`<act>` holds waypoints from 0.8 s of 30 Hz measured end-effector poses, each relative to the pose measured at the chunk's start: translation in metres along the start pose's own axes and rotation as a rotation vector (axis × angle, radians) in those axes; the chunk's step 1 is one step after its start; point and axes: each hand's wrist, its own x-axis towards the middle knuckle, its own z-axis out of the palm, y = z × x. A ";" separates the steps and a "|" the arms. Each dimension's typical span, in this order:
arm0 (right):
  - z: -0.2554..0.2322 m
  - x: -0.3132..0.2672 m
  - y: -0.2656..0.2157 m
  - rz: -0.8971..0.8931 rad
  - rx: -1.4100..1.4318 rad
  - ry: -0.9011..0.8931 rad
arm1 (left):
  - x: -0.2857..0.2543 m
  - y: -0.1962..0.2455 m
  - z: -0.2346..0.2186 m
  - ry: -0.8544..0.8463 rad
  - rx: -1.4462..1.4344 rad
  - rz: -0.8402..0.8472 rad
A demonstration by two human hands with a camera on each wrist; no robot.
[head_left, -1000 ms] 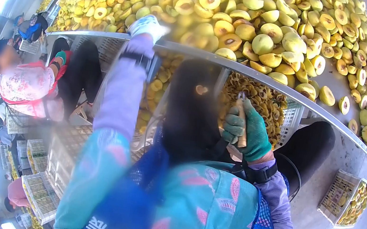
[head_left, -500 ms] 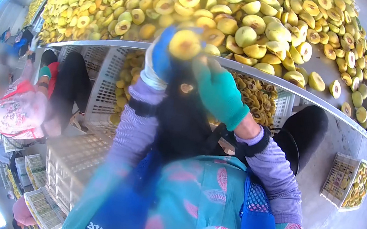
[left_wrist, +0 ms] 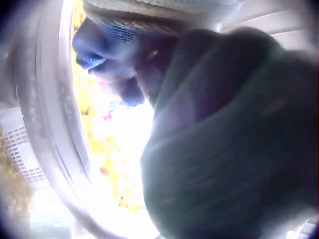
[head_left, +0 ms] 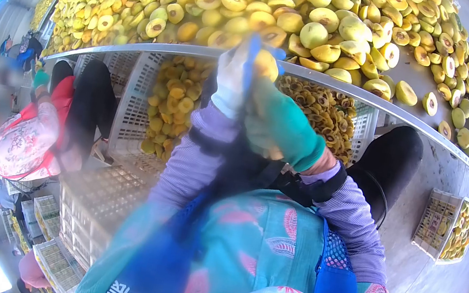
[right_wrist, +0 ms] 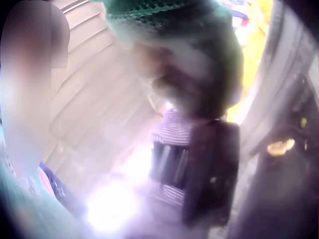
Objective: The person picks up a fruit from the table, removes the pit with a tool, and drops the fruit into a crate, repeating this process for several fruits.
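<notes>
In the head view my left hand [head_left: 232, 78], in a white and blue glove, grips a yellow stone-fruit half [head_left: 267, 64] at the metal edge of the table. My right hand [head_left: 280, 123], in a green glove, is pressed close against it. Its curled fingers hold a wooden-handled tool [head_left: 273, 153], of which only the tan handle end shows. The tool's tip is hidden behind the hands. In the left wrist view the dark glove [left_wrist: 229, 139] of the right hand covers much of the picture. The right wrist view shows the green glove [right_wrist: 169, 25] blurred.
Halved fruit [head_left: 319, 37] is heaped on the metal-edged table [head_left: 158, 47]. Below the edge stand a crate of fruit [head_left: 174, 100] and one of brownish scraps [head_left: 337, 117]. An upturned white crate [head_left: 82, 214] is at left, a filled crate [head_left: 436, 227] at right. Another person [head_left: 27, 138] sits left.
My left hand has come back from the table's edge with a fruit half. My right hand has risen from over the scrap crate with the tool, and the hands now meet.
</notes>
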 end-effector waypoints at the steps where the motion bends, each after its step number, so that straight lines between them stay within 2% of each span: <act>1: 0.000 0.001 0.001 0.069 0.198 -0.139 | -0.001 0.003 -0.004 -0.010 0.067 0.081; 2: 0.001 0.002 0.002 0.136 0.397 -0.280 | -0.002 0.005 -0.008 -0.015 0.134 0.162; 4: 0.008 -0.012 0.005 0.087 0.438 -0.290 | -0.001 0.009 -0.039 -0.147 0.329 -0.091; 5: 0.007 -0.020 0.002 0.060 0.456 -0.298 | -0.003 -0.016 -0.067 -0.191 0.367 -0.177; 6: -0.008 -0.027 -0.003 0.029 0.514 -0.206 | -0.005 -0.043 -0.095 -0.239 0.409 -0.260; 7: -0.031 -0.032 -0.005 -0.012 0.567 -0.113 | 0.007 -0.062 -0.105 -0.227 0.553 -0.328; 8: -0.043 -0.032 -0.002 -0.035 0.494 -0.054 | 0.026 -0.067 -0.112 -0.225 0.695 -0.399; 9: -0.051 -0.033 0.004 0.002 0.456 0.002 | 0.042 -0.069 -0.110 -0.176 1.000 -0.505; 11: -0.041 -0.030 0.015 0.071 0.375 0.119 | 0.066 -0.137 -0.097 -0.334 1.110 -0.559; 12: -0.017 -0.030 0.012 0.070 0.230 0.306 | 0.070 -0.165 -0.097 -0.444 1.083 -0.579; 13: -0.010 -0.030 0.011 0.056 0.210 0.332 | 0.076 -0.190 -0.099 -0.551 1.056 -0.590; 15: -0.002 -0.031 0.003 0.019 0.177 0.380 | 0.091 -0.196 -0.107 -0.771 1.016 -0.540; 16: 0.003 -0.034 -0.001 -0.025 0.155 0.380 | 0.091 -0.182 -0.113 -0.698 0.736 -0.666; 17: 0.008 -0.035 -0.010 -0.042 0.005 0.358 | 0.089 -0.165 -0.121 -0.619 0.456 -0.778; 18: 0.011 -0.037 -0.021 -0.057 -0.139 0.337 | 0.084 -0.150 -0.125 -0.446 0.118 -0.882; 19: 0.004 -0.029 -0.020 -0.151 -0.376 0.351 | 0.076 -0.136 -0.129 -0.262 -0.220 -0.969; 20: -0.002 -0.021 -0.019 -0.242 -0.614 0.391 | 0.068 -0.120 -0.125 -0.204 -0.427 -0.855; 21: -0.022 0.000 -0.002 -0.416 -0.955 0.459 | 0.058 -0.109 -0.120 -0.138 -0.634 -0.734; 23: -0.021 0.024 0.003 -0.593 -1.300 0.522 | 0.037 -0.083 -0.102 -0.233 -0.400 -0.455; 24: -0.016 0.030 0.000 -0.594 -1.296 0.532 | 0.027 -0.070 -0.093 -0.251 -0.284 -0.317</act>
